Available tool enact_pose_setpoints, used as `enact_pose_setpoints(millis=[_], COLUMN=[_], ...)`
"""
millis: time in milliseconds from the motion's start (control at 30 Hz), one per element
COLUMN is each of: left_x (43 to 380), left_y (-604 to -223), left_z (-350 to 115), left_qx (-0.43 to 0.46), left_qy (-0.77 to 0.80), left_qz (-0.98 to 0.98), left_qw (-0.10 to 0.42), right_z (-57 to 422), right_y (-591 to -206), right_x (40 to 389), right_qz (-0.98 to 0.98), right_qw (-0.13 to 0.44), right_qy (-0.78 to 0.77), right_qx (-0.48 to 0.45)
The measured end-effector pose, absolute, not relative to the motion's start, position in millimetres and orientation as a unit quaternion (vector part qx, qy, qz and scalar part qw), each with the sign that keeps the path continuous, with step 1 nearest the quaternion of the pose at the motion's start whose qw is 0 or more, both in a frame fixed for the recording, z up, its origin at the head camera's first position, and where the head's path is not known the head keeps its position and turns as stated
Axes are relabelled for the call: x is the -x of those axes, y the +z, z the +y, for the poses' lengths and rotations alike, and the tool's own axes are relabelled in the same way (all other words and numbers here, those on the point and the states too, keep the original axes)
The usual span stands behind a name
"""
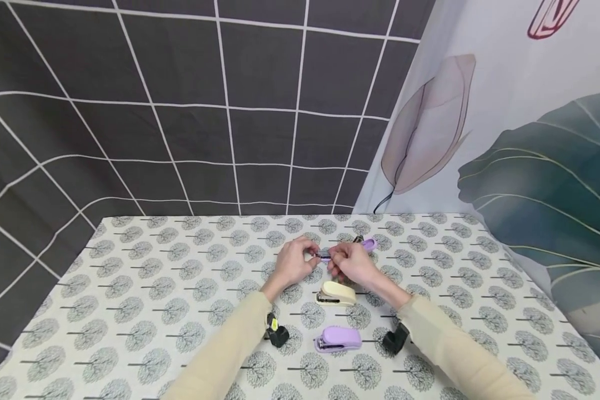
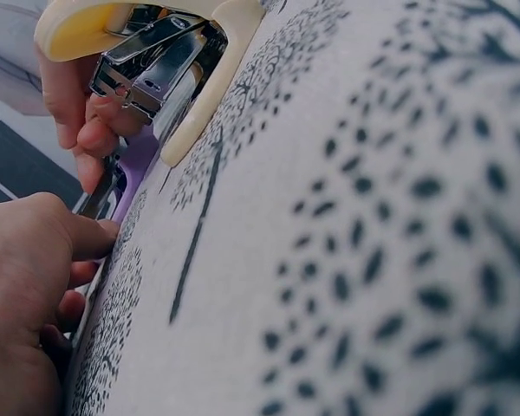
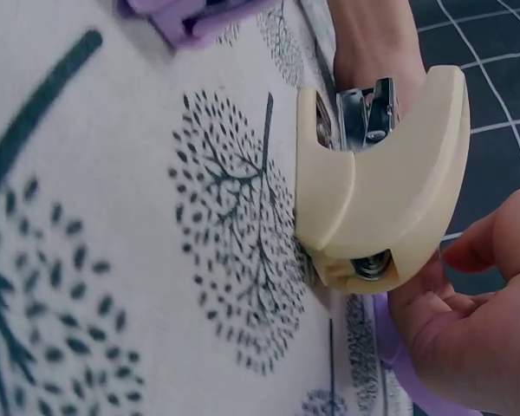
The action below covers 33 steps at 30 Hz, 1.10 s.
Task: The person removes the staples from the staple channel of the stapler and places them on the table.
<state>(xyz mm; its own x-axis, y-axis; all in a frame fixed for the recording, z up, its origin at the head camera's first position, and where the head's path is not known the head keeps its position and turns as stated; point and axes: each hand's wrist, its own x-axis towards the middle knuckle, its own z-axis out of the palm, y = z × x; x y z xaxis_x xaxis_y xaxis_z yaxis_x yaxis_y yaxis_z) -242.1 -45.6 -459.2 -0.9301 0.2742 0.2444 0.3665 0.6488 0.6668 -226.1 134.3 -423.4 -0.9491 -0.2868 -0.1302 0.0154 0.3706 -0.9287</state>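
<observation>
A purple stapler point(image 1: 369, 244) lies opened out at the far side, with a dark metal part standing up near its right end. My left hand point(image 1: 295, 259) pinches its left end between thumb and forefinger. Bent over its middle, my right hand point(image 1: 351, 261) grips it with curled fingers; I cannot tell whether those fingers also hold something small. A narrow grey metal strip point(image 1: 324, 253) shows between the two hands. In the left wrist view, the left hand point(image 2: 26, 269) has its fingertips at the end of the purple base point(image 2: 137, 160), low over the cloth.
A cream stapler point(image 1: 336, 294) stands just nearer than the hands, between the forearms. Closer still is a second purple stapler point(image 1: 338, 339). A tree-patterned cloth point(image 1: 180, 311) covers the table. Behind it hangs a dark grid-patterned curtain point(image 1: 190, 133), and a leaf-printed one point(image 1: 440, 166) is at the right.
</observation>
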Motion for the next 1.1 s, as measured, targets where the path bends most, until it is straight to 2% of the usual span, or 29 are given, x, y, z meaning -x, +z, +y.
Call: enact_pose_setpoints(millis=[533,867,1100], left_x=[240,239,240], left_y=[-461,-460,-461], left_z=[-46,-45,-45], left_qx=[0.172,0.178,0.181], left_qy=[-0.377,-0.374,-0.365], left_qz=[-0.908,-0.908,-0.910], left_qw=[0.060,0.065,0.078], right_z=[123,118,118], right_y=[-436,-433,-433], right_x=[226,229,229], right_qz=[0.802,0.869,0.885], right_qw=[0.096,-0.002,-0.014], right_qy=[-0.589,-0.488,-0.456], right_qx=[0.028,0.077,0.094])
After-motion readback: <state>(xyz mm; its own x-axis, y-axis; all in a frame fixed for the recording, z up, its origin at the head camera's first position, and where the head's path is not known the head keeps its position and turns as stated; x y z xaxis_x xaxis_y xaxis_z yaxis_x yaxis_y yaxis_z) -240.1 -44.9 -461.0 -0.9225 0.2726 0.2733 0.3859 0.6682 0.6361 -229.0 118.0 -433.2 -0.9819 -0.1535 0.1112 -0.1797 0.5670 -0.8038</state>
